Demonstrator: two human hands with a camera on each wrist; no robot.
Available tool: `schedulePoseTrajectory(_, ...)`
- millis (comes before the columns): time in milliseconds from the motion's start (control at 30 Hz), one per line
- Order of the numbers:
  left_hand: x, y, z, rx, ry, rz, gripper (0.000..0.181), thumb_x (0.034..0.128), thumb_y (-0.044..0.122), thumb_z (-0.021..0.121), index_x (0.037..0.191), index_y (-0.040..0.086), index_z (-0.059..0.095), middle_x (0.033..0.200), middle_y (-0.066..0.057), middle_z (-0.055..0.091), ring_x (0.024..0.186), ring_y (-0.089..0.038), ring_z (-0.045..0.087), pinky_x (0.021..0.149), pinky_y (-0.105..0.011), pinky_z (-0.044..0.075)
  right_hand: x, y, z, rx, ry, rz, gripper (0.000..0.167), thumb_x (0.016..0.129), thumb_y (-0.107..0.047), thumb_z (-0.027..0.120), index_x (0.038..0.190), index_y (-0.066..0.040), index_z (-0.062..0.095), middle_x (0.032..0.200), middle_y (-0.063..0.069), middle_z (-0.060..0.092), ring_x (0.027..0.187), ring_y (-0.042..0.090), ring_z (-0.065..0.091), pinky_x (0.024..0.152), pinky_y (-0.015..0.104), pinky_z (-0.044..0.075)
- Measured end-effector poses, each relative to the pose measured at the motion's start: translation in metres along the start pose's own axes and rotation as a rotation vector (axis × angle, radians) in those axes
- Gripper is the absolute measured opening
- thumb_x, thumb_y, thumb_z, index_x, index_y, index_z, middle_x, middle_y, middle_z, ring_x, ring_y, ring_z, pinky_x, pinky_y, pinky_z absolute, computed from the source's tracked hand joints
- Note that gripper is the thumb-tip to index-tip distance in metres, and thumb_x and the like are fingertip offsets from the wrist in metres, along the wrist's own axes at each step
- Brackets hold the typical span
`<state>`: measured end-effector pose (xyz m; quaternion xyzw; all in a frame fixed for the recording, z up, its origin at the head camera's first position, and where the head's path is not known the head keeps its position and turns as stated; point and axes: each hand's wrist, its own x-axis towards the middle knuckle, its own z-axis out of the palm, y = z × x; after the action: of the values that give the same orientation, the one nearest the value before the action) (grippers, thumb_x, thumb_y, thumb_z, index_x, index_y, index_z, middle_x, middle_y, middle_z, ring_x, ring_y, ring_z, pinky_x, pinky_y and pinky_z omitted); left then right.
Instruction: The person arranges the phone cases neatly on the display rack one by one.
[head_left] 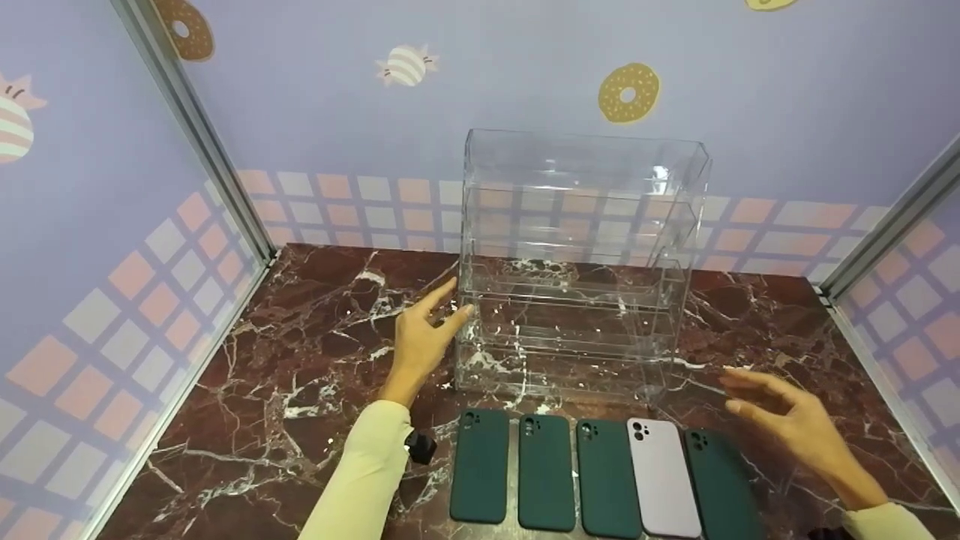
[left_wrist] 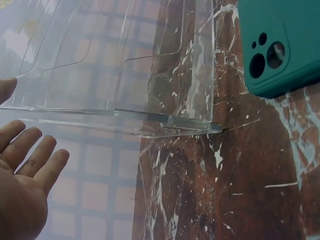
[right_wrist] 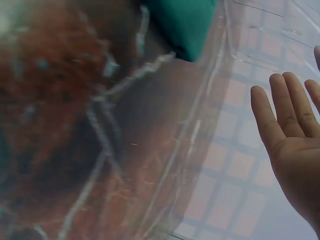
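Observation:
A clear acrylic tiered display rack [head_left: 577, 300] stands upright on the marble-patterned table. My left hand [head_left: 424, 334] is at its left side, thumb by the front edge and fingers extended along the outside; whether it touches the rack I cannot tell. In the left wrist view, the palm of the left hand [left_wrist: 25, 185] faces the rack wall [left_wrist: 100, 80]. To the right of the rack, and apart from it, my right hand [head_left: 795, 424] is held with its fingers extended and nothing in it. Phone cases lie in a row before the rack: several dark green ones [head_left: 480, 465] and a lilac one [head_left: 664, 480].
Dark red marbled tabletop [head_left: 300, 360] extends around the rack. Behind it rises a lilac wall [head_left: 517, 67] with doughnut and candy prints. Side panels with metal posts [head_left: 202, 127] bound the table at left and right.

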<state>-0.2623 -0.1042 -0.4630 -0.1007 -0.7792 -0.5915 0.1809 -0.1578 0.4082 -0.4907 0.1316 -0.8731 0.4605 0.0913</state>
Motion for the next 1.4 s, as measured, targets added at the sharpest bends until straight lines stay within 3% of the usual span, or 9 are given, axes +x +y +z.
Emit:
schedulePoseTrajectory(167, 0.0, -0.004, 0.003, -0.01, 0.014, 0.03, 0.05, 0.0944, 0.021, 0.084, 0.139, 0.003, 0.07, 0.127, -0.024, 0.072, 0.121, -0.042, 0.068, 0.102, -0.056, 0.053, -0.004, 0.006, 0.006, -0.018, -0.03, 0.034, 0.048, 0.096, -0.006, 0.08, 0.142, -0.001, 0.065, 0.128, 0.018, 0.073, 0.112, 0.002, 0.068, 0.085, 0.018, 0.056)
schedulePoseTrajectory(300, 0.0, -0.008, 0.006, -0.029, 0.044, 0.036, 0.044, 0.0942, 0.015, 0.084, 0.134, 0.0, 0.072, 0.121, -0.024, 0.074, 0.113, -0.04, 0.072, 0.097, -0.055, 0.056, -0.007, 0.011, 0.009, -0.031, -0.056, 0.05, 0.05, 0.095, -0.008, 0.081, 0.142, 0.0, 0.064, 0.128, 0.02, 0.072, 0.111, 0.004, 0.069, 0.083, 0.02, 0.057)
schedulePoseTrajectory(700, 0.0, -0.011, 0.013, -0.083, 0.105, 0.03, 0.035, 0.0928, 0.01, 0.085, 0.125, -0.002, 0.077, 0.119, -0.019, 0.075, 0.109, -0.041, 0.072, 0.091, -0.034, 0.06, -0.013, 0.019, 0.008, -0.031, -0.211, 0.152, 0.054, 0.097, -0.016, 0.08, 0.145, 0.0, 0.062, 0.139, 0.024, 0.065, 0.117, 0.024, 0.071, 0.082, 0.028, 0.06)
schedulePoseTrajectory(833, 0.0, -0.009, 0.015, -0.072, 0.125, 0.013, 0.032, 0.093, 0.011, 0.085, 0.123, 0.0, 0.078, 0.117, -0.015, 0.076, 0.107, -0.036, 0.073, 0.088, -0.034, 0.061, -0.012, 0.021, 0.008, -0.031, -0.269, 0.138, 0.052, 0.098, -0.016, 0.079, 0.144, 0.002, 0.062, 0.136, 0.026, 0.067, 0.116, 0.019, 0.071, 0.081, 0.027, 0.061)
schedulePoseTrajectory(1033, -0.001, -0.008, 0.018, -0.04, 0.147, -0.008, 0.034, 0.093, 0.016, 0.086, 0.122, 0.0, 0.078, 0.116, -0.015, 0.077, 0.108, -0.039, 0.072, 0.087, -0.041, 0.062, -0.011, 0.026, 0.008, -0.029, -0.308, 0.065, 0.047, 0.097, -0.011, 0.08, 0.138, 0.006, 0.065, 0.128, 0.026, 0.07, 0.109, 0.006, 0.07, 0.083, 0.024, 0.059)
schedulePoseTrajectory(1200, -0.003, -0.01, 0.02, -0.076, 0.152, -0.018, 0.036, 0.0938, 0.018, 0.085, 0.124, 0.001, 0.077, 0.119, -0.014, 0.075, 0.112, -0.038, 0.071, 0.089, -0.04, 0.061, -0.012, 0.032, 0.005, -0.048, -0.343, 0.028, 0.045, 0.095, -0.008, 0.08, 0.136, 0.007, 0.066, 0.125, 0.024, 0.069, 0.106, 0.006, 0.068, 0.083, 0.023, 0.057)
schedulePoseTrajectory(1400, -0.005, -0.015, 0.022, -0.11, 0.166, -0.027, 0.037, 0.0926, 0.019, 0.086, 0.124, 0.001, 0.078, 0.117, -0.015, 0.076, 0.108, -0.031, 0.073, 0.091, -0.05, 0.06, -0.016, 0.034, 0.004, -0.095, -0.372, 0.018, 0.049, 0.091, -0.01, 0.085, 0.134, 0.007, 0.067, 0.116, 0.015, 0.066, 0.095, 0.011, 0.063, 0.077, 0.025, 0.055)
